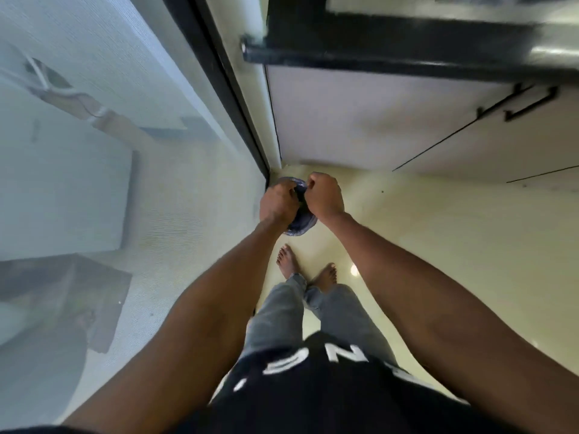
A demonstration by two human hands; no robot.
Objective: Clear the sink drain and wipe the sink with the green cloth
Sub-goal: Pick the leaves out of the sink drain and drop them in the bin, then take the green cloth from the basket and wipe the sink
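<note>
Gripping dark bin liner (300, 219), left hand (277, 203), right hand (324, 195)

Glossy cream floor (438, 230), white cabinet doors (360, 120) with black handles (529, 103), mesh screen (109, 151) alongside.

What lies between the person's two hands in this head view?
A dark blue-grey bag-like object, gripped by the left hand and the right hand; the blur hides what it is.

both hands, left (277, 200) and right (324, 195), curled together, arms outstretched
</note>
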